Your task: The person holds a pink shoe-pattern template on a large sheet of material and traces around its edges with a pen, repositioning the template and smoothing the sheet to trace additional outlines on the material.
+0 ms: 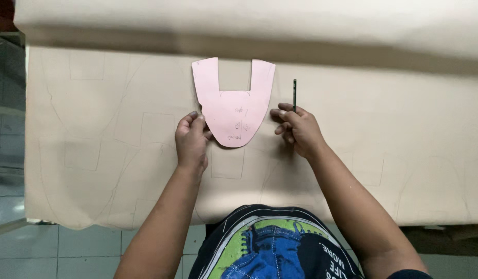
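Observation:
A pink card template (pixel 233 101), rounded at the bottom with two upright tabs at the top, lies flat on a beige sheet of material (pixel 120 144). My left hand (pixel 191 139) pinches its lower left edge with thumb and fingers. My right hand (pixel 298 129) rests just right of the template's edge and holds a thin dark pencil (pixel 294 94) pointing up away from me. The fingers of that hand are curled around the pencil's lower end.
The beige sheet carries faint traced outlines of squares and curved shapes. A roll or fold of the same material (pixel 249 26) lies along the far side. Tiled floor (pixel 21 253) shows at the left and below the sheet's near edge.

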Motion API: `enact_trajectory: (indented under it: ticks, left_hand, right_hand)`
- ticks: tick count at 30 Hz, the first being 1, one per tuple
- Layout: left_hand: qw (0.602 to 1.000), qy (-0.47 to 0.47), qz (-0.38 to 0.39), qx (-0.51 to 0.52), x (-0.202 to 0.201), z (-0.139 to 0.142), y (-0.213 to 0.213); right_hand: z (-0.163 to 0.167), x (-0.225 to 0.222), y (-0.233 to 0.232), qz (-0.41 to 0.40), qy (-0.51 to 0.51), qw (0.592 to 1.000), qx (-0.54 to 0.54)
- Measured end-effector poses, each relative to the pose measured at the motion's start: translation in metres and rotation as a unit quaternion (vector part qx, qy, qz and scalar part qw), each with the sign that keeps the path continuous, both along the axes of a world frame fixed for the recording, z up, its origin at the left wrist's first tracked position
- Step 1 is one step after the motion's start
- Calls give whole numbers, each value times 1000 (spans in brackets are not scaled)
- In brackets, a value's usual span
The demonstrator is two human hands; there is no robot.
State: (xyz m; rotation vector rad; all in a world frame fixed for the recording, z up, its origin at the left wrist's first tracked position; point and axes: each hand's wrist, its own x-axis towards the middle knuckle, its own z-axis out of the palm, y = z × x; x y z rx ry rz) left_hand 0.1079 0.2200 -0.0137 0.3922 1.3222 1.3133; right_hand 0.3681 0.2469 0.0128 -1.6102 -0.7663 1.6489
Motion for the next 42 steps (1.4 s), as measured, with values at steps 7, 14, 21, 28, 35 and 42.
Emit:
enact_trajectory:
  ticks: [7,14,21,28,35,42]
  left_hand:
    - [991,-13,-50,125,-2,14,15]
    - [905,207,-204,310,-24,35,10]
    - [804,458,-313,215,-5,-6,-60]
    - [649,640,-383,148,-69,-55,-132]
    - [655,690,-303,45,-169,-62,-173]
    - [743,662,-102,20,-261,-39,-165]
  right_hand:
    - [-19,-20,18,-26,45,998,44]
    - [-2,48,-26,116,463,871,114]
    - [-22,79,-115,-93,67,993,-7]
    - [-61,89,-165,-330,10,942,57]
    - [-72,65,-184,-258,-84,962,23]
    - [-74,19,-199,-238,-137,958,81]
